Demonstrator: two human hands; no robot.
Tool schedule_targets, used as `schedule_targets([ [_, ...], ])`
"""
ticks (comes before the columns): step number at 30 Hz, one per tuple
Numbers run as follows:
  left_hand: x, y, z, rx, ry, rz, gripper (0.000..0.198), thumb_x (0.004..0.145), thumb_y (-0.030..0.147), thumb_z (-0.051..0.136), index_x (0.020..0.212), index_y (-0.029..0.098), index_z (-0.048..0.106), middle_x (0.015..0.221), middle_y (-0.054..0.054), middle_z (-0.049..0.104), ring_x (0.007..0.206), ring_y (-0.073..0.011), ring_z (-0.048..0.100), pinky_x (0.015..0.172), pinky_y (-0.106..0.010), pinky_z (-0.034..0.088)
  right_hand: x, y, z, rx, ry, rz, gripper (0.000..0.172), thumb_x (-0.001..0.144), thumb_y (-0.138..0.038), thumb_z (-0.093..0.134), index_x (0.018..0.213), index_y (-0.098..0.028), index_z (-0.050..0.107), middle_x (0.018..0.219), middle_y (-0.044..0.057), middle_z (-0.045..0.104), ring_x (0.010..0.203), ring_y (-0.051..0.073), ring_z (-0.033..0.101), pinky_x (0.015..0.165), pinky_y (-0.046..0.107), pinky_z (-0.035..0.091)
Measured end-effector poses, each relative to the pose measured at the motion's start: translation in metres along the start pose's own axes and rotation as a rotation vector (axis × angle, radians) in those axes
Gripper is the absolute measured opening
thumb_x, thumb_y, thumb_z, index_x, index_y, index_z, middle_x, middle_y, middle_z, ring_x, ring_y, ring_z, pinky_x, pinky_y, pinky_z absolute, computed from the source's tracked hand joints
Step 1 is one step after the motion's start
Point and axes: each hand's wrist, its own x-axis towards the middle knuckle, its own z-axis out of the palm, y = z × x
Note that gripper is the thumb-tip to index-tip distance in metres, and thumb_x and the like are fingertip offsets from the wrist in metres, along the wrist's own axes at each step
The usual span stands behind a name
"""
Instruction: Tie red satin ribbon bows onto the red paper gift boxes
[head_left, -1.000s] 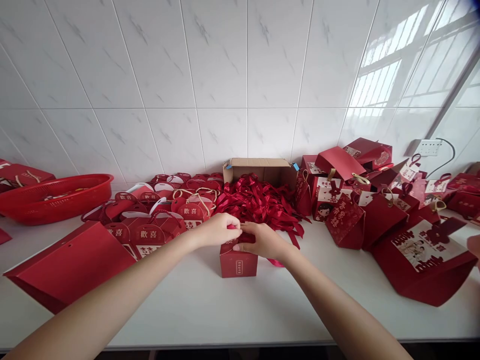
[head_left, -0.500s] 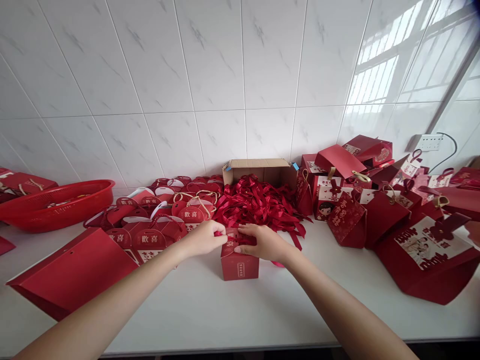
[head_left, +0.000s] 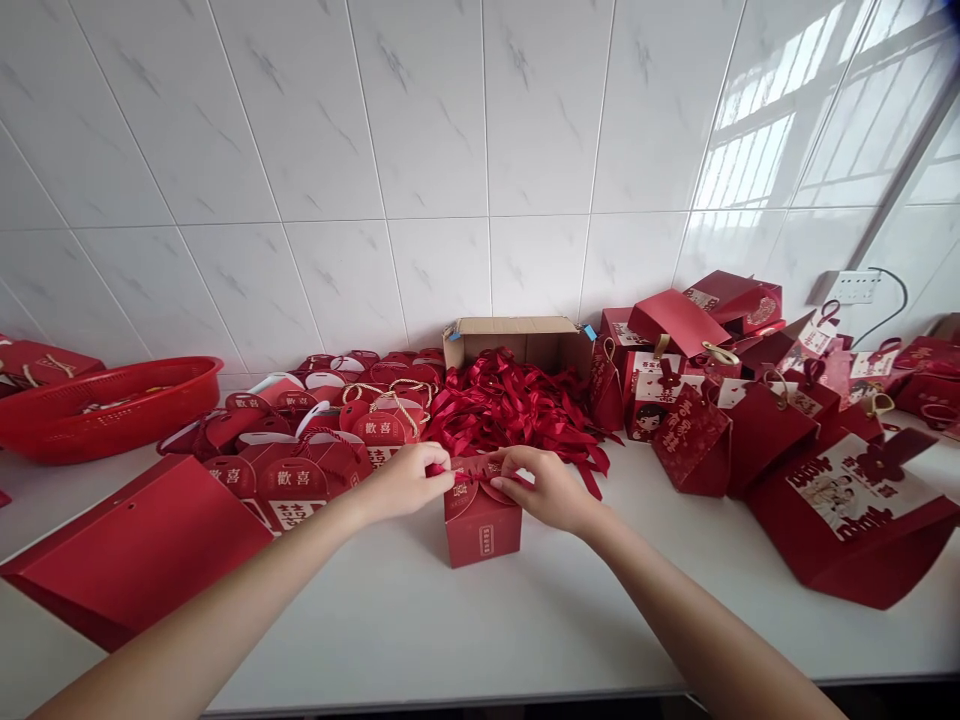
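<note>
A small red gift box [head_left: 484, 530] with pale printed lettering stands upright on the white table. Across its top runs a dark red ribbon [head_left: 471, 475], stretched between my two hands. My left hand [head_left: 411, 480] is closed at the box's upper left, with a bit of the ribbon showing at its fingertips. On the upper right side, my right hand [head_left: 541, 486] pinches thumb to fingers at the ribbon's other side, close to the box top. What lies inside the fingers is partly hidden.
Behind the box, a heap of red ribbons [head_left: 517, 410] spills from a cardboard box [head_left: 559, 350]. Several lettered red boxes [head_left: 292, 485] stand left, near a red plastic basket [head_left: 112, 425] and a large red folded box [head_left: 142, 550]. More red boxes [head_left: 780, 440] crowd the right. A tiled wall backs the table.
My right hand has gone from lying over the box top to a pinch further right, uncovering the ribbon across the top. My left hand stays nearly in place.
</note>
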Motion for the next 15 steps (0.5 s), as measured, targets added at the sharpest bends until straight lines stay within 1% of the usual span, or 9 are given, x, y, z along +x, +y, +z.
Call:
schedule_targets([
  [4, -0.0002, -0.0006, 0.0019, 0.01, 0.022, -0.008, 0.021, 0.07, 0.026, 0.047, 0.055, 0.019, 0.035, 0.06, 0.003, 0.038, 0.059, -0.0131, 0.035, 0.056, -0.026, 0.025, 0.0, -0.0022, -0.0046, 0.012, -0.042, 0.001, 0.019, 0.083, -0.019, 0.056, 0.066, -0.02, 0.049, 0.103, 0.009, 0.069, 0.108, 0.022, 0.062, 0.084, 0.035, 0.05],
  [8, -0.0007, 0.0005, 0.0032, 0.026, 0.024, -0.031, 0.02, 0.071, 0.026, 0.046, 0.055, 0.019, 0.037, 0.055, 0.004, 0.034, 0.054, -0.0116, 0.031, 0.053, -0.026, 0.021, -0.001, -0.0041, -0.0077, -0.004, -0.067, 0.017, 0.02, 0.082, -0.017, 0.055, 0.064, -0.02, 0.046, 0.106, 0.01, 0.068, 0.108, 0.022, 0.061, 0.084, 0.037, 0.05],
  [11, -0.0024, 0.0038, 0.0024, 0.034, 0.027, -0.044, 0.022, 0.073, 0.026, 0.045, 0.054, 0.019, 0.035, 0.052, 0.005, 0.03, 0.051, -0.0109, 0.028, 0.05, -0.026, 0.018, -0.0014, -0.0041, -0.0077, -0.028, -0.073, 0.014, 0.021, 0.082, -0.017, 0.055, 0.064, -0.02, 0.046, 0.109, 0.009, 0.067, 0.108, 0.022, 0.061, 0.084, 0.035, 0.049],
  [13, -0.0035, 0.0061, 0.0019, 0.033, 0.035, -0.04, 0.023, 0.075, 0.027, 0.043, 0.055, 0.019, 0.036, 0.051, 0.005, 0.032, 0.05, -0.0112, 0.029, 0.05, -0.026, 0.019, -0.0016, -0.0035, -0.0071, -0.039, -0.072, 0.009, 0.021, 0.082, -0.017, 0.056, 0.064, -0.02, 0.046, 0.112, 0.009, 0.067, 0.108, 0.022, 0.061, 0.084, 0.034, 0.049],
  [15, -0.004, 0.0079, 0.0025, 0.024, 0.046, -0.02, 0.024, 0.079, 0.029, 0.041, 0.058, 0.019, 0.041, 0.054, 0.004, 0.042, 0.052, -0.0122, 0.036, 0.051, -0.025, 0.023, -0.0017, -0.0026, -0.0066, -0.039, -0.067, 0.006, 0.021, 0.082, -0.017, 0.056, 0.064, -0.02, 0.046, 0.113, 0.009, 0.066, 0.108, 0.022, 0.061, 0.085, 0.034, 0.049],
])
